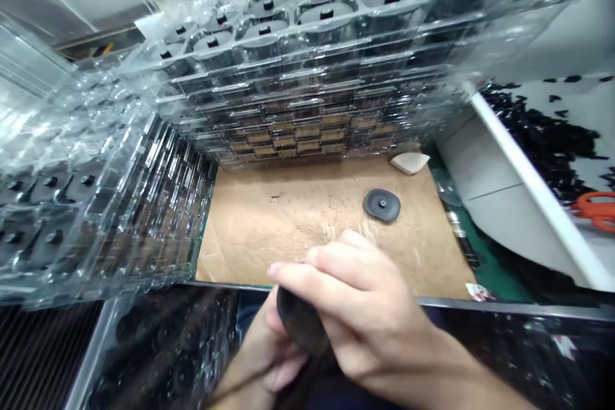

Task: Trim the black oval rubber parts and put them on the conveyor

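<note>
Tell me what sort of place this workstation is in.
Probably a small-parts workshop or factory bench: stacked clear plastic trays hold dark round parts, a white bin holds loose black pieces and orange-handled scissors, and cardboard covers the work surface.

At the bench's (509,309) front edge, the right hand (369,314) and left hand (276,339) partly hide a blurred dark disc (302,327). Rightward, orange scissors (596,208) are cut off.
</note>
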The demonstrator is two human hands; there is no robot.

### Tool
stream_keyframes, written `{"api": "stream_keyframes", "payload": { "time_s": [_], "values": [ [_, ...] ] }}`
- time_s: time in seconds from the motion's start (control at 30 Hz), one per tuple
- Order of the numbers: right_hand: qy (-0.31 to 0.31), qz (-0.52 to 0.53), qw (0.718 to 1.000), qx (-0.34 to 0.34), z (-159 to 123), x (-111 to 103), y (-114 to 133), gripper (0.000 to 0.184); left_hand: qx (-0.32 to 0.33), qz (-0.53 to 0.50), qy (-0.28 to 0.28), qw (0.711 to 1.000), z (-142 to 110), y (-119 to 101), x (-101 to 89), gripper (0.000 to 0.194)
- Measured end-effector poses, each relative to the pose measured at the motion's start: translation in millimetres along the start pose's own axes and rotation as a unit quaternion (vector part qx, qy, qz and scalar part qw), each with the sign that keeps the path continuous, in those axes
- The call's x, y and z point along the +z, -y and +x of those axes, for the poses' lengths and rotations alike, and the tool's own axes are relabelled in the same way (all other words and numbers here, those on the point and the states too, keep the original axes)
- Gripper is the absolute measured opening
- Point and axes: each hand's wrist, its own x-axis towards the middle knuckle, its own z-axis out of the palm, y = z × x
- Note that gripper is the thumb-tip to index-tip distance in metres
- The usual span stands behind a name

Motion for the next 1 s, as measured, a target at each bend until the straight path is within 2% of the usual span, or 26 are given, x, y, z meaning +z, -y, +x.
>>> {"api": "stream_keyframes", "payload": {
  "time_s": [0.07, 0.13, 0.17, 0.23, 0.3, 0.37, 0.43, 0.5, 0.6, 0.7, 0.73, 0.8, 0.9, 0.93, 1.0],
  "values": [
    [-0.047, -0.006, 0.999, 0.025, -7, 3, 9, 0.028, 0.024, -0.003, 0.011, 1.000, 2, -2, 3.6, 0.057],
    [-0.059, -0.029, 0.995, 0.076, -19, 5, 17, 0.028, 0.078, -0.012, 0.013, 0.997, 3, -2, 3.5, 0.057],
    [-0.053, -0.016, 0.994, 0.095, -26, 6, 20, 0.028, 0.098, -0.016, 0.010, 0.995, 4, -2, 3.2, 0.057],
    [-0.030, 0.076, 0.989, 0.124, -38, 6, 19, 0.027, 0.113, -0.027, 0.002, 0.993, 6, -1, 4.2, 0.057],
    [-0.014, 0.195, 0.966, 0.168, -47, 6, 11, 0.023, 0.110, -0.040, 0.001, 0.993, 7, -1, 8.5, 0.056],
    [-0.038, 0.258, 0.930, 0.260, -55, 6, -4, 0.019, 0.116, -0.050, -0.003, 0.992, 8, -1, 14.2, 0.055],
    [-0.091, 0.253, 0.894, 0.357, -62, 5, -18, 0.017, 0.120, -0.052, -0.022, 0.991, 8, -1, 18.2, 0.054],
    [-0.122, 0.231, 0.879, 0.398, -64, 2, -24, 0.019, 0.111, -0.055, -0.035, 0.992, 8, -1, 19.5, 0.054],
    [-0.144, 0.179, 0.908, 0.349, -54, -5, -15, 0.021, 0.108, -0.059, -0.047, 0.991, 6, 2, 17.8, 0.054],
    [-0.143, 0.109, 0.959, 0.218, -33, -4, 5, 0.029, 0.097, -0.043, -0.046, 0.993, 3, 4, 14.2, 0.052],
    [-0.129, 0.094, 0.974, 0.163, -26, -2, 10, 0.030, 0.086, -0.031, -0.049, 0.995, 2, 4, 12.8, 0.050],
    [-0.061, 0.087, 0.990, 0.089, -15, 2, 15, 0.029, 0.076, -0.007, -0.073, 0.994, 1, 5, 10.2, 0.050],
    [0.038, 0.083, 0.991, 0.095, -5, 5, 13, 0.025, 0.084, 0.003, -0.115, 0.990, 2, 8, 10.7, 0.056],
    [0.033, 0.063, 0.992, 0.101, -3, 5, 12, 0.025, 0.082, 0.002, -0.111, 0.990, 2, 9, 12.5, 0.059],
    [-0.025, 0.022, 0.996, 0.084, 0, 6, 10, 0.027, 0.056, -0.001, -0.084, 0.995, 3, 11, 17.1, 0.056]
  ]
}}
